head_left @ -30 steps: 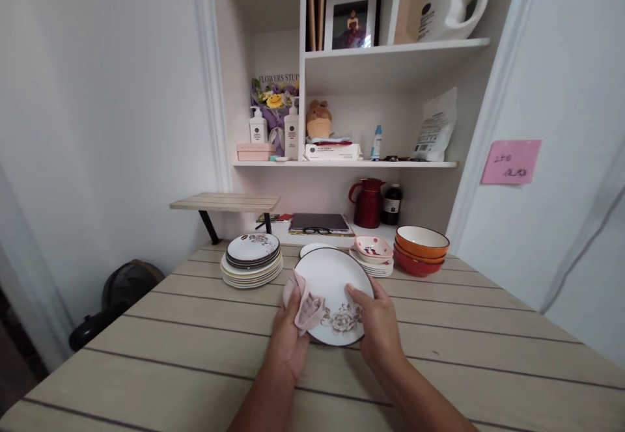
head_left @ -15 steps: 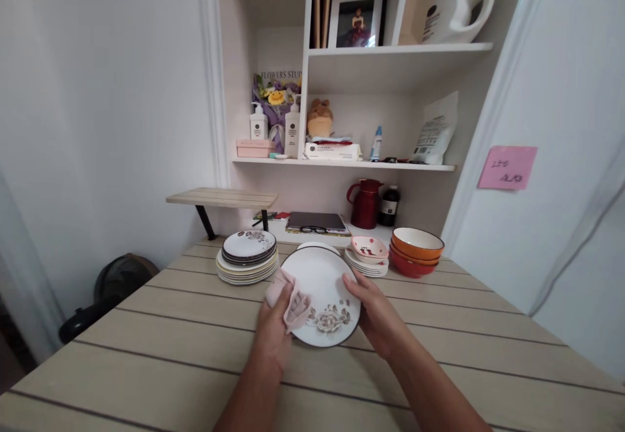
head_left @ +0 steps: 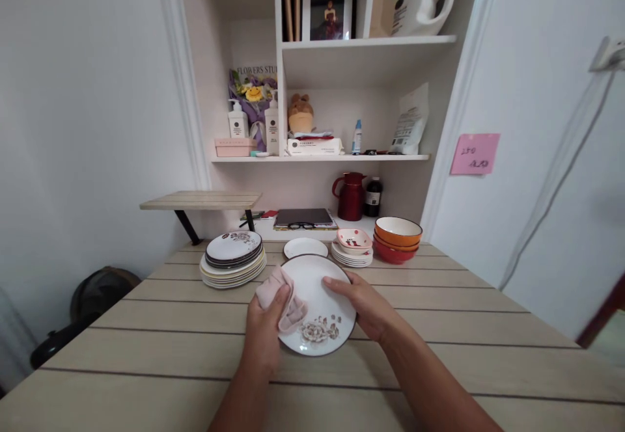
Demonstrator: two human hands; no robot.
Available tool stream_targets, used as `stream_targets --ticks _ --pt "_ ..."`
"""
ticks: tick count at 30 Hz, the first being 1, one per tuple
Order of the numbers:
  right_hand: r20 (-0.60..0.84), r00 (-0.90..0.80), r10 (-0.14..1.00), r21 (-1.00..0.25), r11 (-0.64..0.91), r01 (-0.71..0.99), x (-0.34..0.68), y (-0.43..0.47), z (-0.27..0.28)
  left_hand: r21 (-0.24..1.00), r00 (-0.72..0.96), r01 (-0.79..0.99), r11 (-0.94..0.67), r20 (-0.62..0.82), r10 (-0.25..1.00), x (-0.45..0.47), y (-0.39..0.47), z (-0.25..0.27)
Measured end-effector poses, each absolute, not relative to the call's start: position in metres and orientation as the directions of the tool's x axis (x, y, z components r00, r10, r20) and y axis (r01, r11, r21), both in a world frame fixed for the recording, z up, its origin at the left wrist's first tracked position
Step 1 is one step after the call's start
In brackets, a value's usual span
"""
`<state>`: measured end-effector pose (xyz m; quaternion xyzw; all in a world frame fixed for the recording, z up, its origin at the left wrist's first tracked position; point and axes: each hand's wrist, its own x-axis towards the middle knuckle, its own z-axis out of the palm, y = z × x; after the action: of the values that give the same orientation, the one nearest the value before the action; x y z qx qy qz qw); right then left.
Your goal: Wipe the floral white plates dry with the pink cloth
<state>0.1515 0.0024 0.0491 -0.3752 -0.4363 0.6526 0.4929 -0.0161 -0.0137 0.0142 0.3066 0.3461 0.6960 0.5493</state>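
Note:
A white plate (head_left: 319, 289) with a dark rim and a brown flower print is held tilted above the table. My right hand (head_left: 364, 302) grips its right edge, thumb lying on the upper face. At the plate's left edge, my left hand (head_left: 266, 328) is closed on a pale pink cloth (head_left: 293, 308), which is folded over the rim and touches the face. The left fingers under the plate are hidden. Just behind lies another white plate (head_left: 305, 248) on the table, its near edge partly covered by the held one.
A stack of plates (head_left: 233, 259) stands on the left of the slatted table (head_left: 195, 347). To the right are small dishes (head_left: 352, 250) and stacked orange and red bowls (head_left: 398, 240). A raised wooden shelf (head_left: 202, 200), a laptop (head_left: 303, 217) and a red jug (head_left: 350, 196) are at the back.
My view has turned slightly to the right, so the surroundings sit further left. The held plate is a little lower in view, and more of the plate behind shows. Both grips stay the same.

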Motion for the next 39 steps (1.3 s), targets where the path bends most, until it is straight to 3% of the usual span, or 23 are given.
stream_targets --ticks 8,19,32,39 --pt "0.002 -0.1 0.995 -0.948 -0.03 -0.316 0.145 0.005 0.045 0.794 -0.076 -0.607 -0.046 0.0 0.997 -0.019 -0.011 0.015" --pt "0.1 0.073 0.992 -0.907 0.121 -0.404 0.13 0.001 0.043 0.714 -0.021 -0.7 0.033 -0.067 0.998 -0.012 -0.004 0.006" --pt "0.023 0.219 0.975 -0.843 0.136 -0.52 0.119 0.002 0.03 0.599 0.03 -0.798 0.066 -0.069 0.997 -0.006 -0.005 0.004" --pt "0.056 0.29 0.956 -0.819 0.21 -0.534 0.113 -0.001 0.029 0.54 0.094 -0.835 0.102 -0.042 0.995 -0.005 -0.003 0.0"
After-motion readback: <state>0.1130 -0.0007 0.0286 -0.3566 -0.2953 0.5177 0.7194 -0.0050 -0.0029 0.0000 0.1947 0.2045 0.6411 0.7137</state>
